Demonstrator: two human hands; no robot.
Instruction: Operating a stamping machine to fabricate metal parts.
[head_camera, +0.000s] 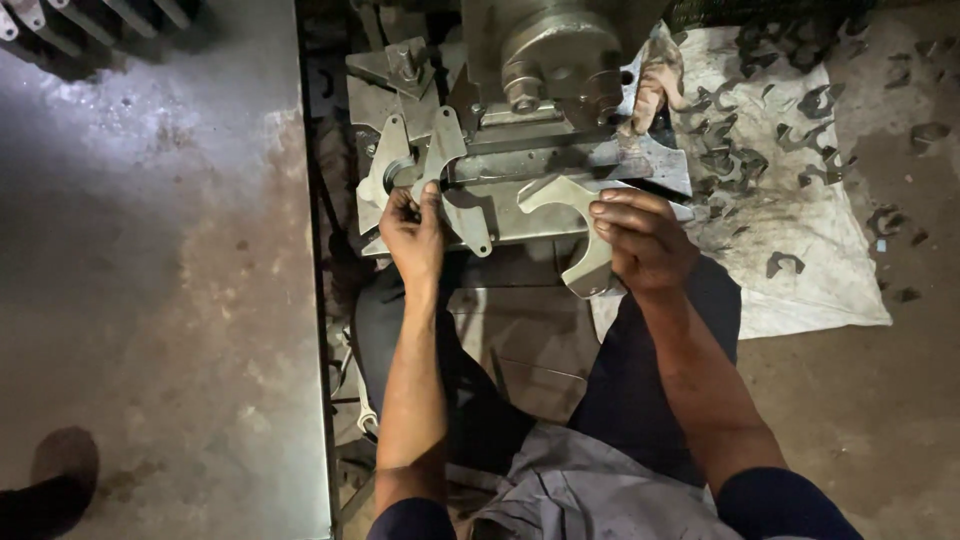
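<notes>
We find little free room on the machine bed (520, 215): the press head (545, 60) rises over its far edge, and flat metal plates (430, 160) crowd its left end, touching our left hand (415, 235). A hooked plate (570, 225) overhangs the near edge under our right hand (645, 240). Between the two hands a narrow strip of bed lies open. To the right, scrap pieces (740, 160) litter the far part of the white sheet (820, 290); its near part is bare. The grey panel (150, 300) walls off the left.
</notes>
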